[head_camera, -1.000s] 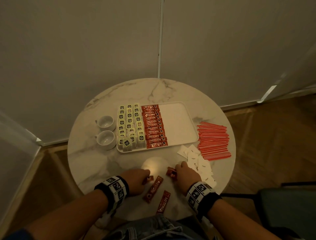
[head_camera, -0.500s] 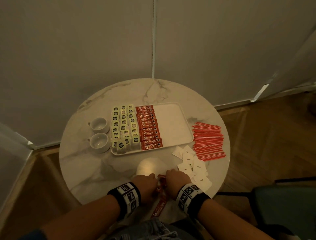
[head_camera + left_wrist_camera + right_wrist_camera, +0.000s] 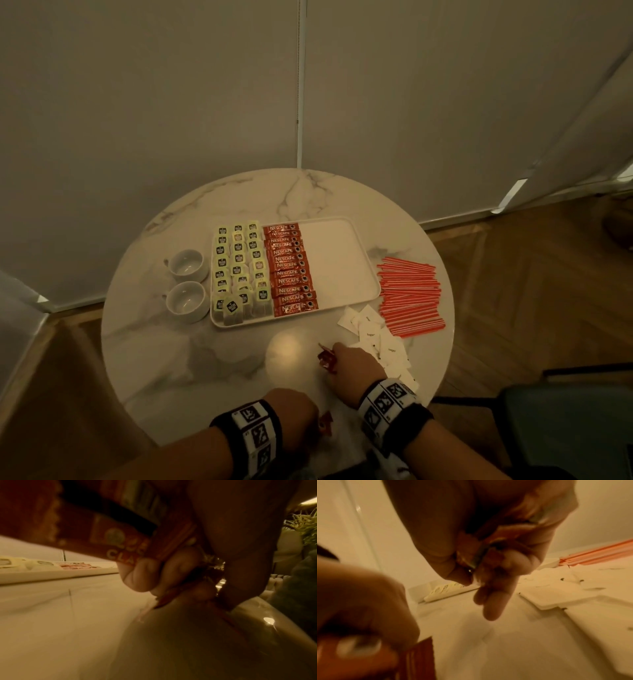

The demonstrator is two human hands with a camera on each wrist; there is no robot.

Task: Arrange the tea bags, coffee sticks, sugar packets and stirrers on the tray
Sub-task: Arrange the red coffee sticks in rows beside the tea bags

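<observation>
From the head view, red foil coffee sticks (image 3: 327,358) are pinched in the right hand (image 3: 352,371), nearer to the white rectangular tray (image 3: 337,260), which lies ahead and slightly left.

In the left wrist view, the left hand (image 3: 197,568) is curled round more sticks.

In the right wrist view, the pinch is confirmed.

Red coffee sticks (image 3: 291,270) and pale-green tea bags (image 3: 239,270) fill a white tray (image 3: 342,267) on a grey-veined white marble table (image 3: 191,359).
</observation>
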